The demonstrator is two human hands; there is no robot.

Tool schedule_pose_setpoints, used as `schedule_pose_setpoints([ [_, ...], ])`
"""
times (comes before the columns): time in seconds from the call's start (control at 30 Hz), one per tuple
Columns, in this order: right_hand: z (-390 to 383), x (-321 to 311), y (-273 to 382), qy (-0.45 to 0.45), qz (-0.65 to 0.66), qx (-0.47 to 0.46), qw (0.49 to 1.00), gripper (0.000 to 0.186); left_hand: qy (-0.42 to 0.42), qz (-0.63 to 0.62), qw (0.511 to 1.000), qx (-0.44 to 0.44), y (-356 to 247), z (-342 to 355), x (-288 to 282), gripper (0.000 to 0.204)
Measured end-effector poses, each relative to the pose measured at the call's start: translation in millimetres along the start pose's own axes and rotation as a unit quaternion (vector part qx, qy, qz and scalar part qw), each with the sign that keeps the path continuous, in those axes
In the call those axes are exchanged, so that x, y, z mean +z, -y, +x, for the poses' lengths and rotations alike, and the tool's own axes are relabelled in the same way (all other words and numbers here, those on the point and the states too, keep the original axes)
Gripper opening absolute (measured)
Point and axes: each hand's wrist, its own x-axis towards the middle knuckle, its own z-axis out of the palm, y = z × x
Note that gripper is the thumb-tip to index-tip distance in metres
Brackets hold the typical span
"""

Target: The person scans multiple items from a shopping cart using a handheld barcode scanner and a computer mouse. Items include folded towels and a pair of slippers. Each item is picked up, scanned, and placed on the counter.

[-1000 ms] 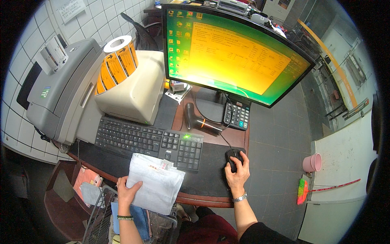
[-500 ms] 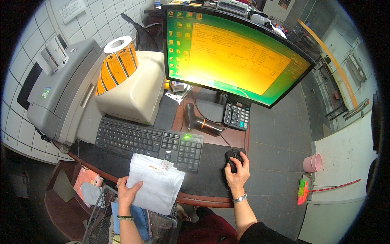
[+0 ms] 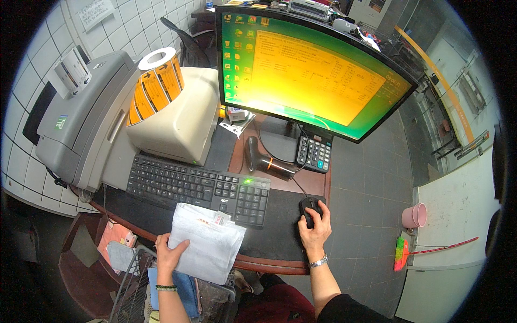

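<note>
A stack of folded white cloths point(image 3: 209, 245) lies over the desk's front edge and partly covers the front of the black keyboard point(image 3: 199, 189). My left hand point(image 3: 170, 251) grips the stack's left side, thumb on top and the other fingers mostly hidden beneath. At the desk's right side my right hand point(image 3: 315, 227) is wrapped round a black computer mouse point(image 3: 308, 204). Behind the keyboard lies a black handheld scanner point(image 3: 273, 166) with an orange ring, beside a calculator point(image 3: 314, 153). The monitor point(image 3: 318, 75) shows a yellow window on a green desktop.
A beige label printer point(image 3: 180, 118) with an orange label roll point(image 3: 157, 89) and a grey printer point(image 3: 81, 121) stand to the left. Below the desk edge is a wire basket point(image 3: 129, 285) holding folded cloths. A pink bucket point(image 3: 414, 215) and a broom point(image 3: 401, 253) are on the right.
</note>
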Motion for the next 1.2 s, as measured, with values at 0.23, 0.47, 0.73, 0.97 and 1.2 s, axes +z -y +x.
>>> schedule_pose_setpoints([
  [0.23,-1.3,-1.4,0.3,0.012,-0.011,0.012,1.000,0.027,0.002,-0.006,1.000,0.011,4.3,0.9,0.4,0.051],
  [0.47,-2.0,-2.1,-3.4,-0.015,-0.060,-0.046,0.997,0.034,-0.008,-0.003,1.000,0.018,8.8,2.1,1.8,0.052],
  [0.73,-27.5,-10.8,37.9,0.051,0.010,-0.212,0.976,0.032,-0.015,0.080,0.997,0.007,-11.5,-3.2,-1.3,0.051],
  [0.97,-44.0,1.1,80.9,0.249,0.210,-0.349,0.879,0.025,0.059,-0.040,0.994,-0.078,-33.4,-82.1,-35.0,0.059],
  [1.2,-36.0,18.8,91.4,0.372,0.179,-0.513,0.752,0.030,-0.010,-0.357,0.918,-0.170,10.6,-153.3,-125.1,0.052],
])
